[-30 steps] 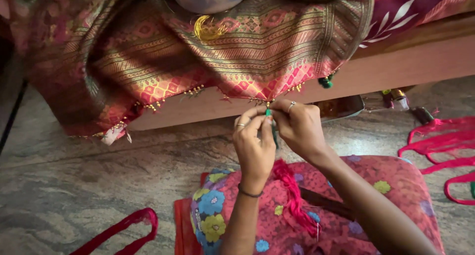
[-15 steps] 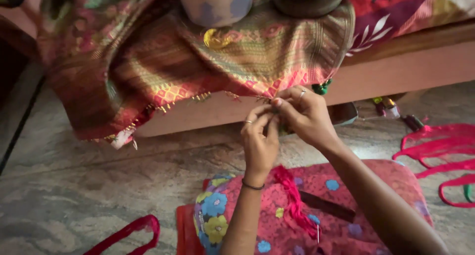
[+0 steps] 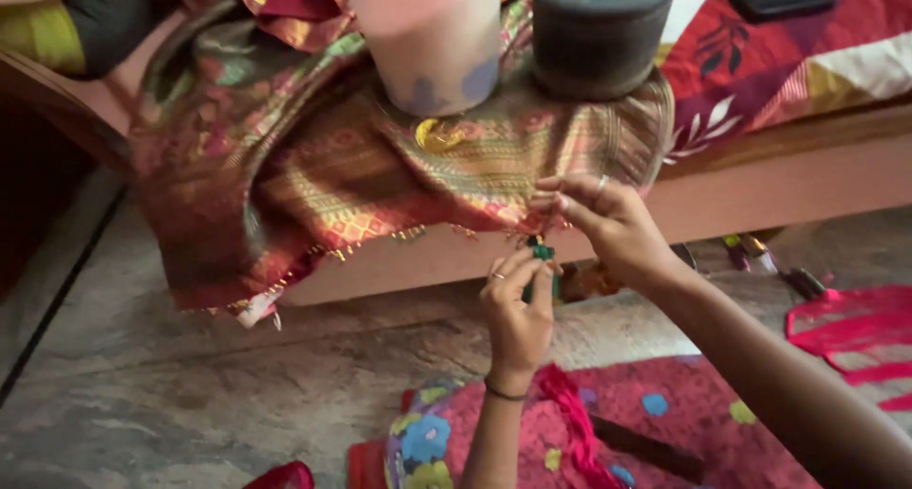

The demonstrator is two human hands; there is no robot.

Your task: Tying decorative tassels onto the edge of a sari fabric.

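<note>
We read this as a home, a bedroom: a low wooden bed frame (image 3: pixel 760 180) with a red leaf-print bedsheet (image 3: pixel 769 57), a mottled grey stone floor (image 3: pixel 171 385), a woven red-and-gold silk cloth (image 3: pixel 313 166) draped over the bed edge, pink thread bundles (image 3: pixel 845 332) loose on the floor.

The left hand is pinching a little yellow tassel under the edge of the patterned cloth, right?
Not quite. The head view shows the tassel is green, not yellow. The left hand does pinch it under the edge of the patterned cloth.
</note>
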